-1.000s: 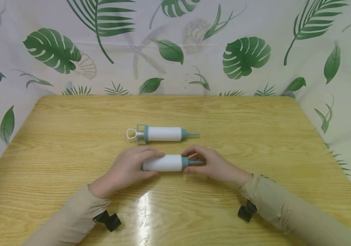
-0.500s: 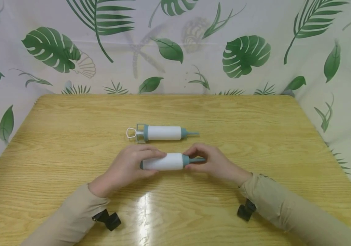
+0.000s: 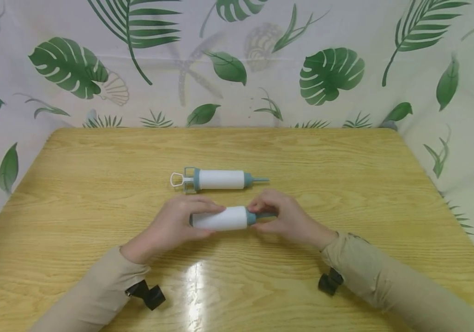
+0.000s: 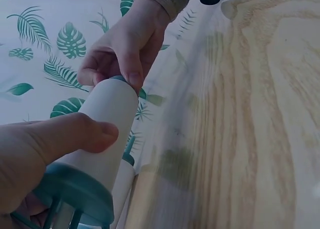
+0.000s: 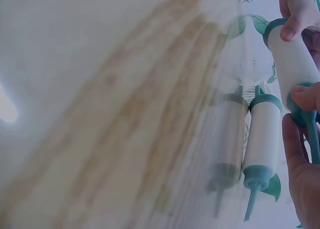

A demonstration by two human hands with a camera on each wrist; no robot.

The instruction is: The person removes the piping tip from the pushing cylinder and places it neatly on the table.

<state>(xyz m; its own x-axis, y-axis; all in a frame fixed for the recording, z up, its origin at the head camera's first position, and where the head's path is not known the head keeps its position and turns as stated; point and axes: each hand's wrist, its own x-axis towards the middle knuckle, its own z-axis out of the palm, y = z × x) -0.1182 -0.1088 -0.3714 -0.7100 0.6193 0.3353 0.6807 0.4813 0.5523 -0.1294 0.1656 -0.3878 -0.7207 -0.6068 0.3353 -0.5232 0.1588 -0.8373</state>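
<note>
My left hand (image 3: 174,223) grips the white barrel of a large plastic syringe (image 3: 230,218) near its handle end. In the left wrist view the thumb lies along the barrel (image 4: 107,109), just ahead of the teal collar (image 4: 75,189). At the other end, my right hand (image 3: 288,219) pinches the teal nozzle cap (image 3: 251,216) between thumb and fingers. The thin teal nozzle runs into the palm, its tip partly hidden in the head view. A matching syringe (image 3: 222,179) lies just beyond, with its white loop handle (image 3: 177,180) to the left.
Both syringes are over a wood-grain table (image 3: 95,157). Behind it hangs a pale cloth (image 3: 158,101) printed with green leaves. A small black camera (image 3: 151,297) hangs at the left wrist, another black camera (image 3: 330,281) at the right.
My right fingers have closed onto the teal cap and moved slightly along it. The nozzle end of the held syringe has risen a little. The left hand and the other syringe look unchanged.
</note>
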